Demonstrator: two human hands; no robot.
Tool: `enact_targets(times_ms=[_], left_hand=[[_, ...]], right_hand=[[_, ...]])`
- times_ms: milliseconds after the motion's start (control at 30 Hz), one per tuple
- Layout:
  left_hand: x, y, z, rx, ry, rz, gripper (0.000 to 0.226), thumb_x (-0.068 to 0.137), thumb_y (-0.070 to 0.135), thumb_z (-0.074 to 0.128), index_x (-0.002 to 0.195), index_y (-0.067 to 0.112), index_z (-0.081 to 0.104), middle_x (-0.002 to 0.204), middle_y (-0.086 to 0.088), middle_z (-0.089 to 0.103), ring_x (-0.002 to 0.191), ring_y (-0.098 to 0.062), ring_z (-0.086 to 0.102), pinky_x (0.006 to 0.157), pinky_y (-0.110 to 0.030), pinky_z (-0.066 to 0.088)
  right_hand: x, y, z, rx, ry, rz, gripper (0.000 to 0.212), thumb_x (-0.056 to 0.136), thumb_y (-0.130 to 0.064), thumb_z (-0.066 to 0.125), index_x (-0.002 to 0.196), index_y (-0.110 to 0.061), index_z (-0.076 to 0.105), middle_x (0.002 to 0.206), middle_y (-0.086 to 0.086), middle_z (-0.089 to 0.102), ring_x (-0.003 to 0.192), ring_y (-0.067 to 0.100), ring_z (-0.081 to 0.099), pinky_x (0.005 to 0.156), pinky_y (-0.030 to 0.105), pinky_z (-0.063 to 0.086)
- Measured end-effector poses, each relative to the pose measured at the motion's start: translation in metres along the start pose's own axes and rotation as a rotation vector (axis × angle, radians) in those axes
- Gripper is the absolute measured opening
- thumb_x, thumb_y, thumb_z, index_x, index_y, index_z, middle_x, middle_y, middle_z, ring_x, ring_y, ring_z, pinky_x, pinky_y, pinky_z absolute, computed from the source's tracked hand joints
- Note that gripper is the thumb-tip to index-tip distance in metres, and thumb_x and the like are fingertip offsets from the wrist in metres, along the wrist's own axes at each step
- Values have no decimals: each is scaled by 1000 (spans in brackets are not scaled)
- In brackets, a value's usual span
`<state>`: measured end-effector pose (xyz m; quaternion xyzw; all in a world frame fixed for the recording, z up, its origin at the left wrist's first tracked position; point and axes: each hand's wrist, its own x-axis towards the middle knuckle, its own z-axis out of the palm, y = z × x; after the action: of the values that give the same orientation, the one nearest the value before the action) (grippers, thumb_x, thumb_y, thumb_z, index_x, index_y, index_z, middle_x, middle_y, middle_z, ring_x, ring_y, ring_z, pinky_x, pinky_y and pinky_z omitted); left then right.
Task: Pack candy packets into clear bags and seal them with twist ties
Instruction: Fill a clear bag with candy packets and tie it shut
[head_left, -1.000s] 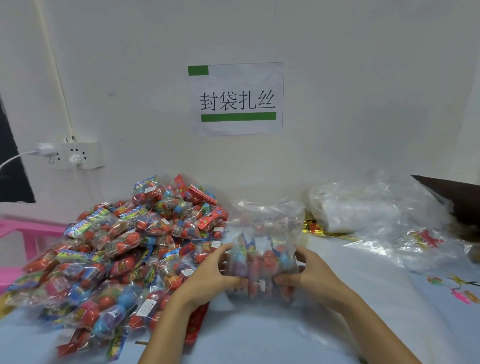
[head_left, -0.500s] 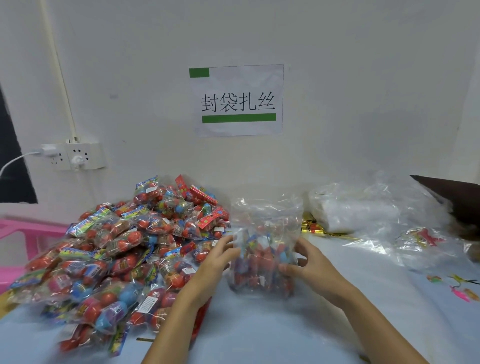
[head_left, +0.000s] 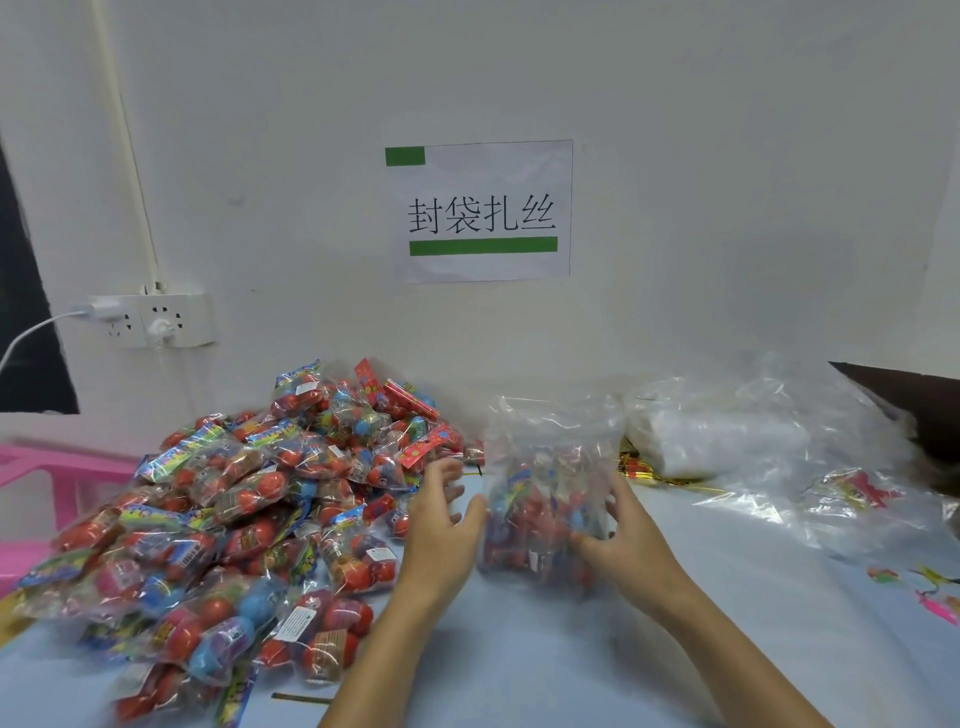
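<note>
A clear bag (head_left: 545, 499) filled with several red and blue candy packets stands upright on the table at the centre, its top open and crumpled. My right hand (head_left: 623, 540) grips the bag's right side, thumb in front and fingers behind. My left hand (head_left: 441, 525) is just left of the bag with fingers spread and straight; only its thumb is by the bag's edge. A large pile of candy packets (head_left: 249, 519) lies to the left. Gold twist ties (head_left: 644, 467) lie behind the bag on the right.
A stack of empty clear bags (head_left: 727, 436) and loose plastic film (head_left: 831, 499) cover the right side. A dark box corner (head_left: 914, 405) juts in at far right. A pink plastic frame (head_left: 52, 467) stands at far left. One twist tie (head_left: 301, 699) lies near the front edge.
Both hands squeezed the bag's lower part a second ago. My left hand has since let go and opened beside it; my right hand slid along the bag's right side.
</note>
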<state>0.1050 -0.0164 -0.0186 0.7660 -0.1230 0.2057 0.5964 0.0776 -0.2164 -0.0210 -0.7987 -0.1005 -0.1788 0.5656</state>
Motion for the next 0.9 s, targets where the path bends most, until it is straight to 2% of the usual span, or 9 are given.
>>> enact_targets(times_ms=[100, 167, 267, 333, 400, 500, 633, 733, 900], left_hand=[[-5, 7, 5, 89, 79, 139, 55, 93, 7, 57, 141, 25, 37, 140, 7, 44, 130, -12, 44, 105, -41, 46], [-10, 11, 9, 183, 25, 260, 74, 91, 4, 57, 150, 35, 25, 154, 14, 31, 142, -6, 30, 115, -38, 35], [-16, 14, 13, 267, -116, 349, 94, 88, 3, 55, 146, 60, 7, 154, 32, 20, 143, 0, 26, 114, -37, 38], [-18, 15, 14, 286, -117, 339, 90, 88, 11, 54, 145, 63, 7, 143, 29, 39, 127, -6, 45, 99, -42, 50], [-19, 16, 14, 268, -101, 324, 82, 93, 17, 51, 144, 65, 9, 112, 21, 55, 99, -11, 55, 83, -42, 52], [-17, 20, 14, 325, -121, 358, 75, 99, 12, 45, 146, 62, 16, 80, 8, 54, 79, -16, 51, 74, -36, 48], [-13, 24, 11, 430, -61, 378, 43, 90, 0, 50, 121, 23, 67, 94, 4, 64, 94, -17, 57, 84, -33, 48], [-15, 28, 9, 389, 58, 386, 35, 88, 9, 46, 111, 12, 72, 101, 4, 65, 101, -13, 57, 89, -26, 47], [-20, 38, 9, 334, 123, 503, 30, 90, 30, 46, 93, 12, 70, 89, 5, 55, 87, -13, 53, 75, -21, 45]], right_hand=[[-4, -9, 3, -96, 106, -92, 92, 86, -4, 67, 147, -49, 15, 152, -28, 25, 145, -5, 23, 118, 25, 26], [-6, -16, 4, -168, 198, -248, 99, 82, -5, 65, 150, -48, 9, 155, -34, 14, 149, -3, 13, 120, 36, 17], [-8, -24, 6, -192, 211, -319, 91, 80, -22, 62, 151, -54, 14, 139, -40, 33, 138, -2, 35, 115, 43, 26], [-8, -22, 7, -217, 191, -323, 86, 81, -27, 66, 148, -57, 21, 126, -39, 40, 125, -1, 45, 111, 46, 34], [-7, -21, 6, -264, 176, -357, 79, 81, -24, 72, 142, -55, 33, 126, -33, 45, 120, 0, 46, 108, 44, 39], [-6, -22, 6, -296, 163, -429, 62, 79, -17, 74, 125, -50, 49, 115, -12, 55, 113, 8, 48, 101, 43, 44], [-5, -24, 3, -370, 196, -448, 27, 75, -27, 73, 99, -33, 61, 96, -11, 50, 100, 7, 47, 91, 40, 44], [-4, -25, 0, -445, 272, -412, 16, 81, -44, 64, 89, -30, 63, 94, -10, 48, 98, 10, 47, 87, 35, 36], [-6, -32, 2, -490, 396, -446, 33, 92, -49, 47, 78, -28, 69, 100, -7, 44, 102, 14, 43, 89, 34, 30]])
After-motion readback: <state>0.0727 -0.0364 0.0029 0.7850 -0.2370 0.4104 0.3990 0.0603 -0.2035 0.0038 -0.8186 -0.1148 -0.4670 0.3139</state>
